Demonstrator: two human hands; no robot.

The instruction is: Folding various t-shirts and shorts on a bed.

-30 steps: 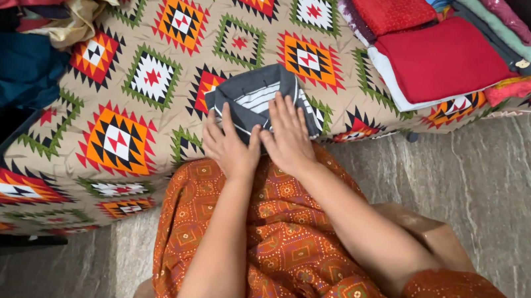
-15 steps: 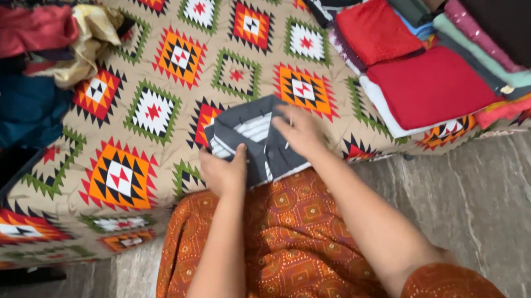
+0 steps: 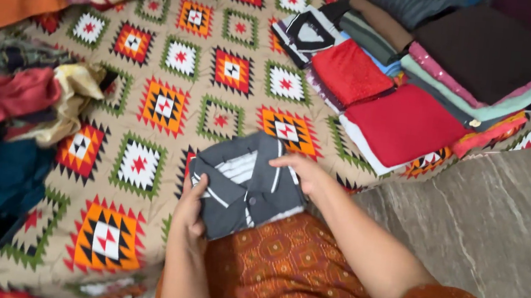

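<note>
Patterned blanket (image 3: 150, 109) on stone floor (image 3: 504, 216); on it: grey shirt (image 3: 244, 193), folded stack (image 3: 419, 86) R, loose pile (image 3: 10, 107) L.

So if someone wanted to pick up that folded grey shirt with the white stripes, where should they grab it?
Probably by its two short ends, one hand from each side. The folded grey shirt lies flat as a slanted rectangle on the patterned blanket, and the left hand already holds its lower-left edge while the right hand rests on its upper-right corner. Pinching all the layers at both ends should keep the fold together.
</note>
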